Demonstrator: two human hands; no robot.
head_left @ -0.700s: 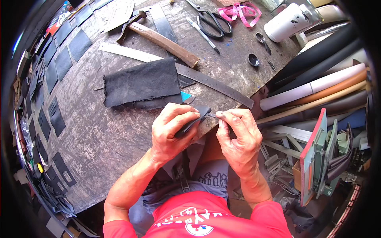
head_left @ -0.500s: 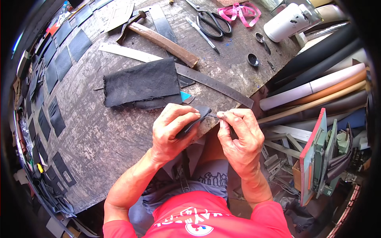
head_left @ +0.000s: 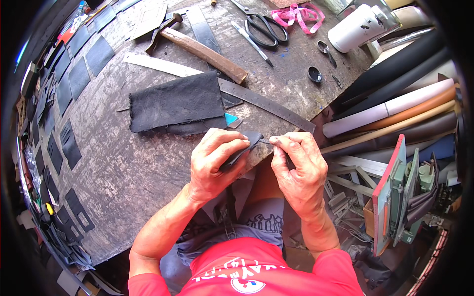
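Observation:
Near the table's front edge, my left hand (head_left: 212, 160) is closed around a small black piece, apparently leather (head_left: 255, 137), with one end sticking out past the fingers. My right hand (head_left: 301, 172) pinches a thin dark stick-like tool (head_left: 265, 142) between thumb and fingertips. Its tip meets the edge of the black piece; what kind of tool it is cannot be made out. Just beyond my left hand lies a folded black cloth (head_left: 175, 102) with frayed edges. A blade-like tip with a teal part (head_left: 231, 120) pokes out from under it.
A metal ruler (head_left: 269, 105), a hammer (head_left: 205, 53), scissors (head_left: 269, 33), a pen (head_left: 252, 43), a spoon (head_left: 326, 52), a small cup of black liquid (head_left: 314, 74) and a white jar (head_left: 353, 30) lie beyond. Black pieces (head_left: 79, 79) line the left; material rolls (head_left: 395, 108) stand right.
My right hand has shifted very slightly left, and the tip of the black piece has turned a little. Everything else lies as before.

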